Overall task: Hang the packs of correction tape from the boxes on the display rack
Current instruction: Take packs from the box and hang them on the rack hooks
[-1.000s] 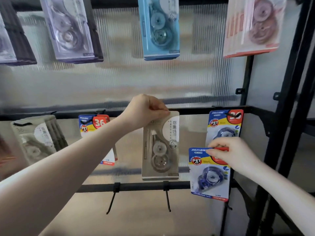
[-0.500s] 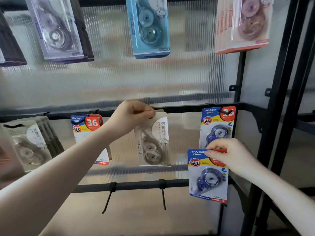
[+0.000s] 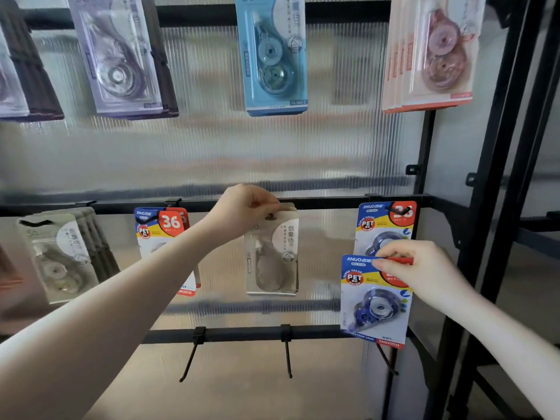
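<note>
Ribbed translucent panel backs the display rack (image 3: 333, 201). My left hand (image 3: 242, 210) pinches the beige pack (image 3: 272, 253) at its hang hole, upright on the middle rail's hook; my right hand (image 3: 424, 274) grips the blue pack (image 3: 374, 301) just below its hung twin (image 3: 386, 228).

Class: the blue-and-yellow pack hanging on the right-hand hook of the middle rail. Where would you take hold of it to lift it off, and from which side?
Pinch the hanging blue-and-yellow pack at its flat top card, beside the hook hole, coming from the front. The bulging blister lower down offers no flat pinch, and the right hand with its held pack covers the lower part, so the top stays free.
</note>
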{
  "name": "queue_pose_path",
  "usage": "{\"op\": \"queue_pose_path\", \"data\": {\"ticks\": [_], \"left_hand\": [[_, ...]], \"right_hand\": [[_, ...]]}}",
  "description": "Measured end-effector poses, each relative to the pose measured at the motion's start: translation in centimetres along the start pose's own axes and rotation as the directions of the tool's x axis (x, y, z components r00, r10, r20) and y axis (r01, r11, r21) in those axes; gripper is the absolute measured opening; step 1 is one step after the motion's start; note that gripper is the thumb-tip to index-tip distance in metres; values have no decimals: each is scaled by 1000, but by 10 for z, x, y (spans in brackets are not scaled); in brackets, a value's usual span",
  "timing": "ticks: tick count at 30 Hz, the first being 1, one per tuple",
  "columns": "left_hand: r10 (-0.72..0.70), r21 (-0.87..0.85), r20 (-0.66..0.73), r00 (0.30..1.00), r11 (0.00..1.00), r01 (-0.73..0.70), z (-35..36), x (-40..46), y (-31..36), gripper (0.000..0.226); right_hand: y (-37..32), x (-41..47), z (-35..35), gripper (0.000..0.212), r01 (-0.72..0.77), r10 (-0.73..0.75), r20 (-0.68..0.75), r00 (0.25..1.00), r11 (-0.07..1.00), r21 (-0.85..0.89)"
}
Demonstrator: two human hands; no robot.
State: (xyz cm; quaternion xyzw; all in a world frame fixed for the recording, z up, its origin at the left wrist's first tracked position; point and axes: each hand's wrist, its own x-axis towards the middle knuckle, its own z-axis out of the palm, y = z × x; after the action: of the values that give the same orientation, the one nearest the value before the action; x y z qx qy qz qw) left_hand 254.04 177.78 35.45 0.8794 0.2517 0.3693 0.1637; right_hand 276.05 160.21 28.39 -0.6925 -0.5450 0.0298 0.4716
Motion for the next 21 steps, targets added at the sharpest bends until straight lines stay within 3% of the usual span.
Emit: {"op": "queue_pose_path", "data": {"ticks": [9, 21], "left_hand": [[90, 152, -42, 995, 985, -82, 6, 6, -5, 15], [128, 190, -129, 983, 976, -102, 2, -1, 1, 15]], "right_hand": [[1, 19, -35, 13, 41, -39, -195, 980, 999, 9], [-14, 48, -61, 8, 136, -139, -210, 968, 990, -28]]}}
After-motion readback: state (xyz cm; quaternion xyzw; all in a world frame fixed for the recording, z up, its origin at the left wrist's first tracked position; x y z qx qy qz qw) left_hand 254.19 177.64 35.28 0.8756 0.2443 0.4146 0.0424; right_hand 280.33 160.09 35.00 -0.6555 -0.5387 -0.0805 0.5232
